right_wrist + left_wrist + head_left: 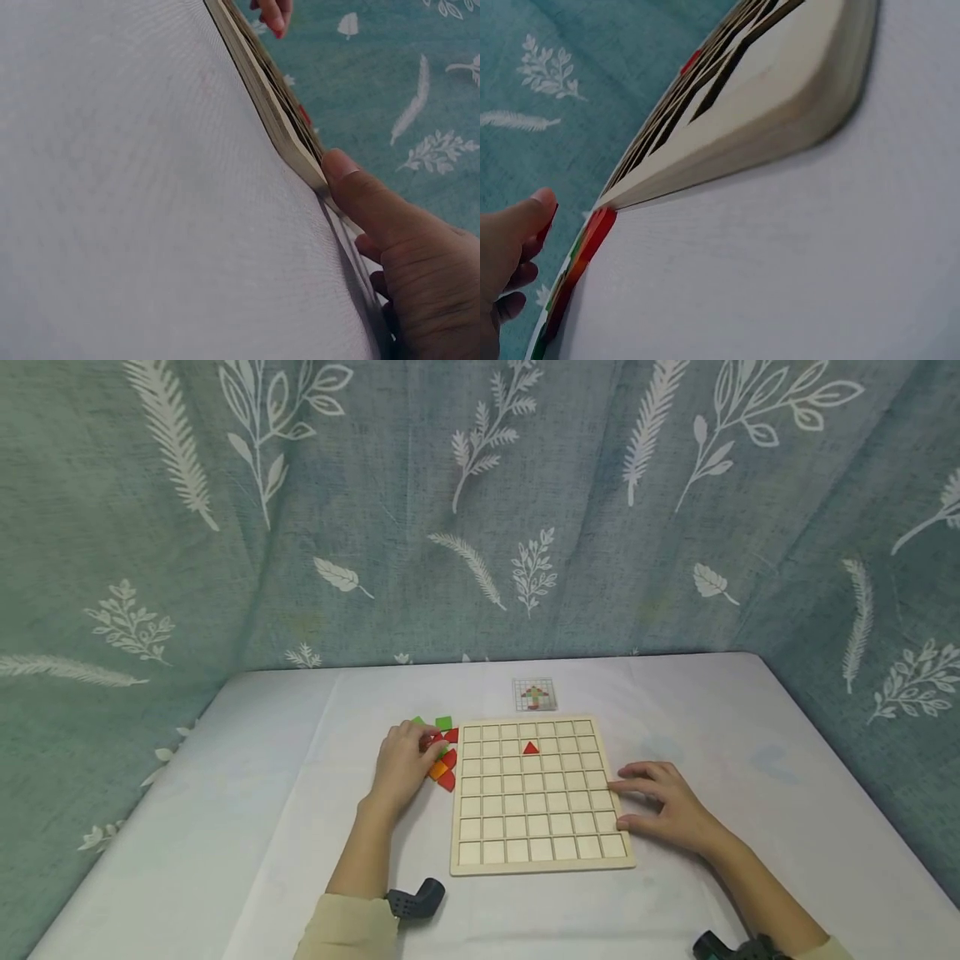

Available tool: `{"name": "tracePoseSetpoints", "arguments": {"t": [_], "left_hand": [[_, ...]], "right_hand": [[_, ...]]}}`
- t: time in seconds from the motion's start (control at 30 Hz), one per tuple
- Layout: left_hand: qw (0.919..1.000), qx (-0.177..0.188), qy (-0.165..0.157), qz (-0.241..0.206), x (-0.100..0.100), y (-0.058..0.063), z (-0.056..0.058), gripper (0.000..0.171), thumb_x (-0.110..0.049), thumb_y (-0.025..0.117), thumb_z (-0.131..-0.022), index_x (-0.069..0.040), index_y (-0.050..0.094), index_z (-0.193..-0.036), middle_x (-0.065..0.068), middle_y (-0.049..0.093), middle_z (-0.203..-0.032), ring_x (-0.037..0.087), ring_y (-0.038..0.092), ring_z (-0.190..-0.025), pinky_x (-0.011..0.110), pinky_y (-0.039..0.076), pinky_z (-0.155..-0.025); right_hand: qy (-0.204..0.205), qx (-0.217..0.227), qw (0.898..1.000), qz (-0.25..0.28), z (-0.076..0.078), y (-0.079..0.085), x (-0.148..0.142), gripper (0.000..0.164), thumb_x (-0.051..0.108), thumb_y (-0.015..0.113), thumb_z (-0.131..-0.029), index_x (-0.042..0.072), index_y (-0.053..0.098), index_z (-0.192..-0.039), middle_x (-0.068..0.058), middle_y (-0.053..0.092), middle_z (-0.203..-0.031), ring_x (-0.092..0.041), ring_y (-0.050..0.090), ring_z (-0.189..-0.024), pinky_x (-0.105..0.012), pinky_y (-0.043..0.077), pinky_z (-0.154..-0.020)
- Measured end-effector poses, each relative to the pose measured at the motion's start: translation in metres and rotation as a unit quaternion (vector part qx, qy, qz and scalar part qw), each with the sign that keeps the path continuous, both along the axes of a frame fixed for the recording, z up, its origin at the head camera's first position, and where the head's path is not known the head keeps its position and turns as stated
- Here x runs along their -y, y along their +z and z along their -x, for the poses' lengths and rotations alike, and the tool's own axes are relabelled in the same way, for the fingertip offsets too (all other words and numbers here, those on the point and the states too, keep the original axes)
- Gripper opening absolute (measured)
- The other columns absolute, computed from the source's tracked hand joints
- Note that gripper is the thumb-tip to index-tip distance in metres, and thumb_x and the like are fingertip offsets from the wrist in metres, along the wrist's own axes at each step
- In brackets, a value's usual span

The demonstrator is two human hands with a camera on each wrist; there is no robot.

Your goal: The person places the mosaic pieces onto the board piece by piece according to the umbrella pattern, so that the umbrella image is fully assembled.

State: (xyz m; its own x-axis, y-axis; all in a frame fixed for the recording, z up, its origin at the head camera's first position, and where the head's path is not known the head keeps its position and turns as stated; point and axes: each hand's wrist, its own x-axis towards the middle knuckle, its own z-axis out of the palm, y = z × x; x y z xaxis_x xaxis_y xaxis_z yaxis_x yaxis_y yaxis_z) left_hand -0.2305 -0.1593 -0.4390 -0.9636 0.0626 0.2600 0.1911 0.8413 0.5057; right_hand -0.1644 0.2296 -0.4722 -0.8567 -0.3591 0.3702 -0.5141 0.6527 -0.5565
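- Coloured tiles (448, 760): in head view, clustered beside left edge of grid board (538, 806), partly under left hand (401, 760); probably light, stiff, easily skidded.
- In left wrist view, thumb and fingertips pinched on thin red tile (551, 219), raised; best held by opposite edges.
- In right wrist view, right hand (420, 255) with fingers apart, thumb on board's rim; likely rigid, steadied there.

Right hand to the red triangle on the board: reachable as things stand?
Probably yes. The right hand touches the board's right edge, and the stretch between it and the red triangle looks bare.
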Motion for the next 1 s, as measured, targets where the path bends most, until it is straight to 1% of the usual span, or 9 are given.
{"name": "tracePoseSetpoints", "arguments": {"t": [0.1,0.27,0.33,0.5,0.63,0.73,0.83,1.0], "left_hand": [[0.9998,0.002,-0.018,-0.005,-0.005,0.001,-0.001,0.035,-0.030,0.068,-0.087,-0.006,0.065,-0.112,0.006,0.059,-0.098,0.024,0.051,-0.098,0.041,0.040,-0.088],[0.9987,0.012,-0.047,-0.012,-0.012,0.001,-0.003,0.035,-0.029,0.068,-0.087,-0.005,0.064,-0.112,0.007,0.060,-0.106,0.025,0.051,-0.108,0.044,0.037,-0.097],[0.9981,0.013,-0.059,-0.011,-0.016,0.000,-0.004,0.035,-0.030,0.067,-0.088,-0.006,0.064,-0.112,0.006,0.061,-0.108,0.025,0.051,-0.109,0.044,0.036,-0.098],[0.9967,0.003,-0.079,-0.019,-0.025,-0.002,-0.005,0.032,-0.031,0.067,-0.088,-0.009,0.066,-0.111,0.004,0.063,-0.105,0.022,0.052,-0.105,0.042,0.037,-0.096],[0.9950,-0.004,-0.097,-0.023,-0.035,-0.005,-0.005,0.031,-0.031,0.069,-0.086,-0.010,0.067,-0.109,0.002,0.064,-0.101,0.021,0.053,-0.103,0.041,0.039,-0.095],[0.9932,-0.004,-0.115,-0.018,-0.043,-0.007,-0.005,0.031,-0.031,0.069,-0.086,-0.009,0.067,-0.107,0.001,0.063,-0.099,0.021,0.053,-0.103,0.041,0.039,-0.095],[0.9910,-0.004,-0.133,-0.016,-0.050,-0.007,-0.006,0.031,-0.032,0.069,-0.086,-0.009,0.067,-0.106,0.002,0.062,-0.101,0.022,0.053,-0.103,0.042,0.039,-0.094],[0.9886,-0.013,-0.150,0.001,-0.056,-0.010,-0.005,0.030,-0.032,0.070,-0.084,-0.010,0.069,-0.105,0.001,0.062,-0.100,0.020,0.055,-0.097,0.040,0.041,-0.090]], "right_hand": [[0.000,0.002,1.000,0.001,0.000,0.000,0.000,0.046,0.032,0.084,-0.068,0.017,0.071,-0.110,-0.005,0.059,-0.117,-0.023,0.041,-0.110,-0.047,0.034,-0.087],[-0.001,-0.001,1.000,-0.002,0.000,0.000,0.001,0.046,0.031,0.084,-0.068,0.017,0.071,-0.110,-0.006,0.059,-0.117,-0.023,0.042,-0.110,-0.047,0.034,-0.087],[-0.001,0.000,1.000,-0.001,0.000,0.000,0.001,0.046,0.031,0.083,-0.068,0.017,0.071,-0.110,-0.006,0.059,-0.117,-0.023,0.042,-0.110,-0.047,0.034,-0.087],[0.004,-0.004,1.000,0.003,0.000,0.000,0.000,0.045,0.029,0.084,-0.068,0.017,0.071,-0.110,-0.006,0.059,-0.117,-0.023,0.042,-0.110,-0.047,0.034,-0.087],[0.013,-0.010,1.000,0.005,0.001,0.000,0.000,0.045,0.028,0.084,-0.068,0.016,0.071,-0.110,-0.006,0.059,-0.117,-0.022,0.042,-0.110,-0.045,0.034,-0.086],[0.017,-0.013,1.000,0.004,0.001,0.000,-0.001,0.046,0.028,0.084,-0.068,0.017,0.071,-0.110,-0.006,0.059,-0.117,-0.022,0.042,-0.109,-0.045,0.034,-0.086],[0.018,-0.019,1.000,0.005,0.001,0.000,-0.002,0.046,0.027,0.084,-0.067,0.017,0.071,-0.110,-0.006,0.059,-0.117,-0.021,0.042,-0.109,-0.045,0.034,-0.086],[0.018,-0.016,1.000,0.006,0.002,-0.001,-0.001,0.046,0.028,0.084,-0.067,0.017,0.071,-0.110,-0.005,0.059,-0.117,-0.022,0.042,-0.109,-0.046,0.033,-0.086]]}}
